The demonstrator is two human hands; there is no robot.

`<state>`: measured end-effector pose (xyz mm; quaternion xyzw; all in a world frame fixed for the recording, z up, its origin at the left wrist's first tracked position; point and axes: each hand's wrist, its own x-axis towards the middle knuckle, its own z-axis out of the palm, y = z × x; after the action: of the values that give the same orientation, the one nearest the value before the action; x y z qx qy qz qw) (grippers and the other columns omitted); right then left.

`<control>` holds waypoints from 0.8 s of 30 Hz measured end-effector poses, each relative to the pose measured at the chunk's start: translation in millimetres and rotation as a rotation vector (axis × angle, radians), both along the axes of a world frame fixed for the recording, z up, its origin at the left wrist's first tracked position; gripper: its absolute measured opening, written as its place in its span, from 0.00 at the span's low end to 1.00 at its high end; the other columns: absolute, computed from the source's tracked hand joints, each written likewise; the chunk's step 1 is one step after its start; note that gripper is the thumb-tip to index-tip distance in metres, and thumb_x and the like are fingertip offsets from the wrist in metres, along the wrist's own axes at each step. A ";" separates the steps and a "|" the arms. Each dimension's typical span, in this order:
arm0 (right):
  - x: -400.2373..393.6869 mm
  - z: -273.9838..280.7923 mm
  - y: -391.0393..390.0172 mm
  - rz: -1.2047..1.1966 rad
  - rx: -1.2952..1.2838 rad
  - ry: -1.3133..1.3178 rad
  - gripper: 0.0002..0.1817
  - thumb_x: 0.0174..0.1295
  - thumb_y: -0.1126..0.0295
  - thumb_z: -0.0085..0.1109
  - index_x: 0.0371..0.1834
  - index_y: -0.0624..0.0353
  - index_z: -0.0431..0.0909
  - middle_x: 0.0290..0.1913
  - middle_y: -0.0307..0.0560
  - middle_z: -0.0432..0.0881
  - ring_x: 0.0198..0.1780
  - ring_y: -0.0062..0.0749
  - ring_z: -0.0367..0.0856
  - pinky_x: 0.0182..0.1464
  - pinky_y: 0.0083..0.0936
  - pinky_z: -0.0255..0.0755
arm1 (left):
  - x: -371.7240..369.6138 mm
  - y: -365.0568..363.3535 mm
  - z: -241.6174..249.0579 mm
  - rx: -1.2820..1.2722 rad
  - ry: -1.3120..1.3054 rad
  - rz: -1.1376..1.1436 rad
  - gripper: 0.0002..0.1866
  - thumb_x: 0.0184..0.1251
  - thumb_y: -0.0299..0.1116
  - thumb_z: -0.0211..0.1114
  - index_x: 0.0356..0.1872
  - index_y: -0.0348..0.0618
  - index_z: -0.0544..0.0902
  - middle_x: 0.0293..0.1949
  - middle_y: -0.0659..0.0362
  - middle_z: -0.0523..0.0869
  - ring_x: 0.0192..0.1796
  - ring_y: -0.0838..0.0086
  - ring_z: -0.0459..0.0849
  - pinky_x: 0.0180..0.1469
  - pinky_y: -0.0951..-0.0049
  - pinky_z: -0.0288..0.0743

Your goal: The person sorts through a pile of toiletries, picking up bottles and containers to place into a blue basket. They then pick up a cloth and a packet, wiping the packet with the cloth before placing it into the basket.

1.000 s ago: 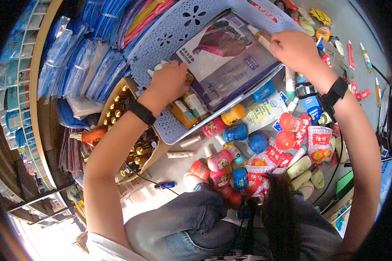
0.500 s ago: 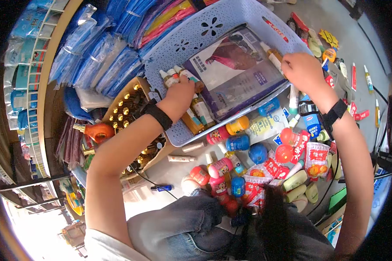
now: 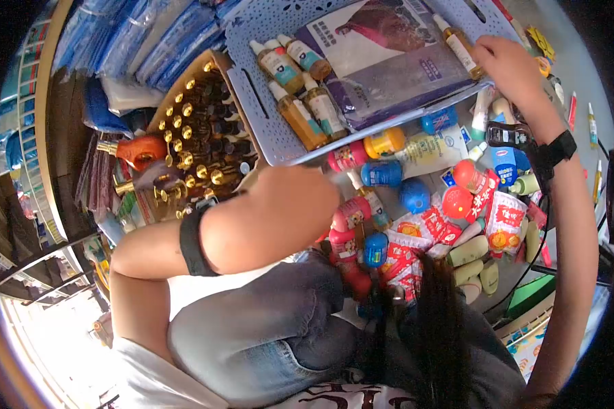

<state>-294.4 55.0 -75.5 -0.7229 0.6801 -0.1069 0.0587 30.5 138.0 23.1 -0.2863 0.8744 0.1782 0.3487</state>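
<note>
A light-blue plastic basket holds several amber bottles with white caps, among them one bottle at its left end. A flat purple-and-white package lies on its bottom. My right hand is closed over the basket's right front corner, its fingertips beside another amber bottle inside. My left hand is smeared by motion below the basket's front wall; its fingers are not clear. It is nearest to a pink bottle and a slim amber bottle on the floor.
Several gold-capped bottles fill a cardboard box at the left, with an orange bottle beside it. Red snack-like packets, a blue jar and green bottles crowd the floor. Blue wrapped packs are stacked at upper left.
My left hand has left the bottles inside the basket and moved down toward me, outside the basket. My right hand stays at the right corner. The view has shifted, so the basket sits higher.
</note>
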 end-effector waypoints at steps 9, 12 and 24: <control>-4.5 0.1 -3.5 0.024 0.058 0.005 0.18 0.57 0.55 0.44 0.37 0.53 0.81 0.39 0.53 0.82 0.43 0.52 0.79 0.46 0.44 0.71 | 80.7 76.5 -148.2 0.120 -0.099 0.362 0.27 0.55 0.51 0.65 0.45 0.36 0.77 0.39 0.44 0.83 0.43 0.53 0.84 0.40 0.57 0.80; -5.1 0.3 -3.9 0.038 0.042 0.019 0.19 0.57 0.55 0.44 0.37 0.53 0.81 0.39 0.53 0.82 0.43 0.52 0.79 0.45 0.44 0.71 | 92.3 84.6 -171.7 0.190 -0.076 0.491 0.35 0.52 0.60 0.65 0.47 0.35 0.75 0.40 0.42 0.81 0.43 0.50 0.82 0.43 0.55 0.79; -2.6 1.0 -1.7 0.022 0.032 0.011 0.18 0.57 0.55 0.43 0.37 0.53 0.81 0.38 0.52 0.82 0.42 0.52 0.79 0.43 0.45 0.72 | 87.9 63.9 -200.6 -0.109 0.418 0.285 0.15 0.56 0.31 0.60 0.45 0.42 0.76 0.43 0.52 0.74 0.51 0.59 0.75 0.47 0.62 0.76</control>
<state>-297.0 53.3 -74.6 -0.7298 0.6741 -0.0914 0.0677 118.4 201.9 -177.5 -0.3822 0.8865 0.2335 0.1160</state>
